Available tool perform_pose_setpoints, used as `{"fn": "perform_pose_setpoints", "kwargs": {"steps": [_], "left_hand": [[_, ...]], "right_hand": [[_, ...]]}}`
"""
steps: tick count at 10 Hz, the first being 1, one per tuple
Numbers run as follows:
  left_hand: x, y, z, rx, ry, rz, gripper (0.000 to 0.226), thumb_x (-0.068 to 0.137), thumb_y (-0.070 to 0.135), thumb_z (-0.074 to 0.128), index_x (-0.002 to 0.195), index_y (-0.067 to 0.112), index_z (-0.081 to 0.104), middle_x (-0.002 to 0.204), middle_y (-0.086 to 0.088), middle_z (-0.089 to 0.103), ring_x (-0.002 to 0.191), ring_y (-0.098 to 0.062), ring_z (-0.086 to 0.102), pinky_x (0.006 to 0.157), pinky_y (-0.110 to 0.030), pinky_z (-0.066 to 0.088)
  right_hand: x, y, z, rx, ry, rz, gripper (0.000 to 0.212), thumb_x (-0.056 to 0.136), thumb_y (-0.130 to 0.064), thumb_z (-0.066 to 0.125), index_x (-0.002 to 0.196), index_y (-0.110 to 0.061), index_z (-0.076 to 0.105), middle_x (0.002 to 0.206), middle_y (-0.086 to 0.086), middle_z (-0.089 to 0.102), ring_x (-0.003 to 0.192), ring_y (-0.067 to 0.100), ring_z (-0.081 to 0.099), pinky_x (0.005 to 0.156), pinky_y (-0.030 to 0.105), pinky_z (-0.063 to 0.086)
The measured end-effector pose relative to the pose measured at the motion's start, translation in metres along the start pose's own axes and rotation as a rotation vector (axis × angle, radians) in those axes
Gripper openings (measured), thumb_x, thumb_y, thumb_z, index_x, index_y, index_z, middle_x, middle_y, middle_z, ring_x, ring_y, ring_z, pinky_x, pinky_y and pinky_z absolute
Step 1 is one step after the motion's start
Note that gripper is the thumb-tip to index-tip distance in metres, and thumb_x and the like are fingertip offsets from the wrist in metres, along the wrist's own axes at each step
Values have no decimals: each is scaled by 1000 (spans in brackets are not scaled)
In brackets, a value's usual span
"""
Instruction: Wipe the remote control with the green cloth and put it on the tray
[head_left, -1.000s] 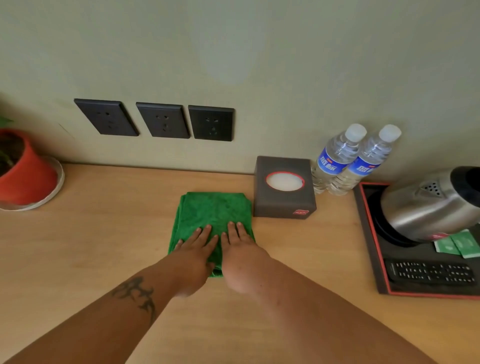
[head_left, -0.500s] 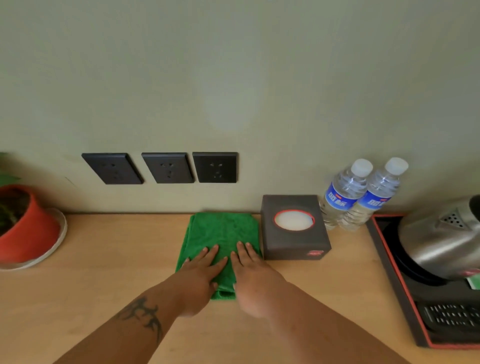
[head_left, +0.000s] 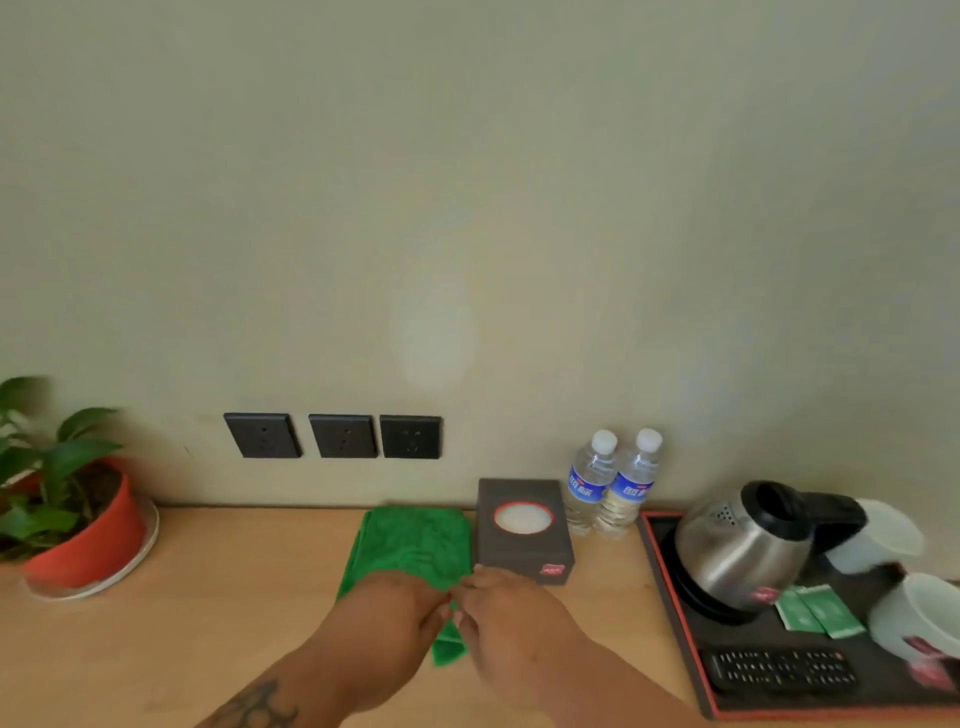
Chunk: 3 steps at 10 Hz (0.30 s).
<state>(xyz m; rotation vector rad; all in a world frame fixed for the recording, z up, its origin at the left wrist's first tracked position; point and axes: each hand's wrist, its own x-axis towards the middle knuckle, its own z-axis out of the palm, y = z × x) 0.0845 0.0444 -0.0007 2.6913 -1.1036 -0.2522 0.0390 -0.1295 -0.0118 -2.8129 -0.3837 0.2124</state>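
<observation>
Wooden table (head_left: 234, 613), smooth and pale, running the full width below a plain matte wall (head_left: 467, 208); bare wood lies open from 7 to 9 o'clock of the hands. Tray (head_left: 670, 587), flat, dark, red-rimmed, at 3 o'clock on the table, reaching the right border of the view. On it stand a rounded steel kettle (head_left: 737, 551) with a black handle, white cups (head_left: 914, 613), green sachets (head_left: 818, 613) and the remote control (head_left: 782, 670). The remote control is a slim black bar of small keys, lying flat along the tray's near rim, long axis from 9 to 3 o'clock. Green cloth (head_left: 415, 545), soft, napped, folded to an oblong, long axis from 6 to 12 o'clock, far edge near the wall, right edge just beside a dark square tissue box (head_left: 524, 530) with a round opening. Left hand (head_left: 387, 623) and right hand (head_left: 511, 623) rest palm-down on the cloth's near end, fingers curled and meeting at the middle; whether they pinch the cloth cannot be told. Two clear plastic bottles (head_left: 610, 483) stand upright by the wall at 1 o'clock. Three black sockets (head_left: 335, 436) sit at 11 o'clock. Orange plant pot (head_left: 88, 540) in a clear saucer at 9 o'clock.
</observation>
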Motion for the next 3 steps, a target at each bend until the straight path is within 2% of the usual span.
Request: {"fn": "perform_pose_setpoints", "kwargs": {"steps": [1, 2, 3], "left_hand": [[-3, 39, -50, 27, 86, 82, 39, 96, 45, 28, 87, 23, 58, 87, -3, 66, 83, -26, 57, 74, -36, 37], [0, 78, -97, 86, 222, 123, 36, 98, 43, 28, 87, 25, 57, 83, -1, 66, 79, -24, 56, 73, -35, 38], [8, 111, -135, 148, 338, 128, 44, 98, 46, 21, 94, 27, 61, 85, 3, 68, 80, -21, 60, 80, -40, 45]], "right_hand": [[-30, 0, -55, -29, 40, -20, 45, 96, -41, 26, 109, -17, 61, 110, 6, 64, 109, 26, 56, 101, 42, 43], [-59, 4, -117, -63, 156, -75, 36, 100, -37, 29, 106, -18, 59, 107, 2, 64, 104, 23, 54, 95, 43, 44], [-82, 11, -177, -152, 231, -91, 34, 102, -33, 29, 111, -18, 58, 105, 0, 64, 104, 21, 51, 96, 44, 41]]}}
